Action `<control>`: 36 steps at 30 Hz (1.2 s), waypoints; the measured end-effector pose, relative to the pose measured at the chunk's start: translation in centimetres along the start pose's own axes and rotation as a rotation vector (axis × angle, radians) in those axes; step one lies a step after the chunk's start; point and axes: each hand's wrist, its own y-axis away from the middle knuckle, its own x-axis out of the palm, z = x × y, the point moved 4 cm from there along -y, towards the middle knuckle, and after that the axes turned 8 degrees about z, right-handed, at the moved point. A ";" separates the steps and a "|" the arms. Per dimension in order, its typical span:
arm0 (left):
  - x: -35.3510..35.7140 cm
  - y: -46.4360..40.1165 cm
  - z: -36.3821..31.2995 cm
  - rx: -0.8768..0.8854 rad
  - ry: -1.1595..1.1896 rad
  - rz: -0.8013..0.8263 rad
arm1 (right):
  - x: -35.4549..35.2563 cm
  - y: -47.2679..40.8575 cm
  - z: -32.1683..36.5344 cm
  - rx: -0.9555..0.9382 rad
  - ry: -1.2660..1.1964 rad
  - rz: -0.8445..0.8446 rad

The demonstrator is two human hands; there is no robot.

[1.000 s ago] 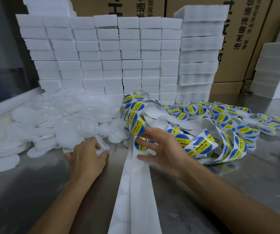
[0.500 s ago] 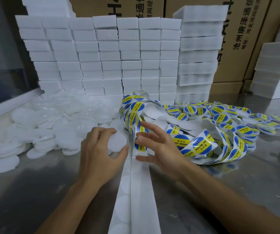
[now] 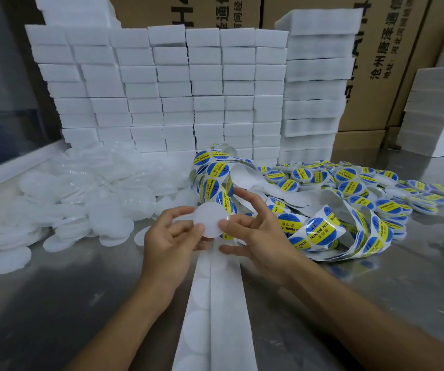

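Item: white disc (image 3: 209, 218), held above the backing strip (image 3: 215, 303), in front of the sticker roll (image 3: 215, 174).
Left hand (image 3: 170, 236): pinches the disc's left and lower edge.
Right hand (image 3: 258, 231): fingers spread, one fingertip on the disc's right edge.
Left of hands: heap of plain discs (image 3: 81, 199).
Right: labelled discs (image 3: 362, 183).
Surface: metal table (image 3: 55, 303).

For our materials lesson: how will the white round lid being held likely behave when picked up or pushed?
Probably stiff: the white round lid looks flat though the left hand grips only its edge. Likely light, since fingertips alone carry it. Being flat, it should slide on the steel table rather than roll.
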 end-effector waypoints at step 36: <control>-0.3 -0.2 0.8 -0.227 0.380 -0.023 | -0.2 -0.1 0.0 0.219 -0.108 0.012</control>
